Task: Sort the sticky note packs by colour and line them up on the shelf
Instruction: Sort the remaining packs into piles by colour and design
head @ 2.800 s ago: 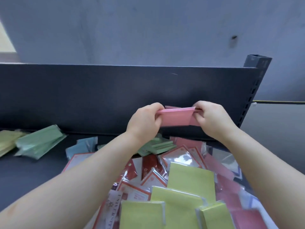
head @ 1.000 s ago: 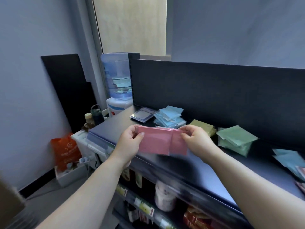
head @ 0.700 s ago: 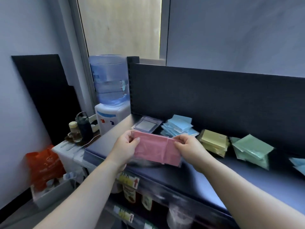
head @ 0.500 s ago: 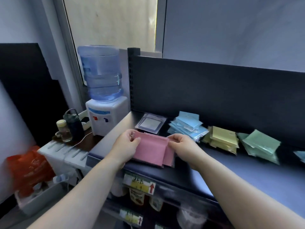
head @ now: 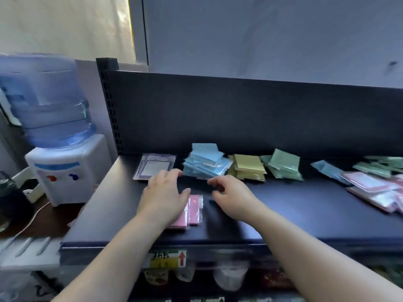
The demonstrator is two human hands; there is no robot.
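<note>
My left hand (head: 163,199) lies palm down on the left part of the flat pink sticky note packs in clear plastic wrap (head: 194,211), fingers (head: 170,175) straight and spread, curled round nothing. The pink packs lie flat near the front edge of the dark blue metal shelf (head: 305,214), towards its left end. At least two sit side by side; can't tell the overlap under the hand. My right hand (head: 233,198) hovers just right of the pink packs, apart from them, fingers loosely curled, holding nothing.

Along the shelf's back panel, left to right:
- a flat clear pack with a purple border (head: 156,166)
- a stack of light blue packs (head: 206,163)
- a stack of yellow packs (head: 248,167)
- a stack of green packs (head: 282,163)

Blue and yellow stacks touch; green is just beside yellow. Far right is a loose mixed heap of pink, green and blue packs (head: 370,184), well apart from both hands. Left of the shelf stands a white water dispenser with a blue bottle (head: 58,131). On the shelf's front edge is a yellow and green price label with a red arrow (head: 168,258). Picture blurred, print unreadable.
</note>
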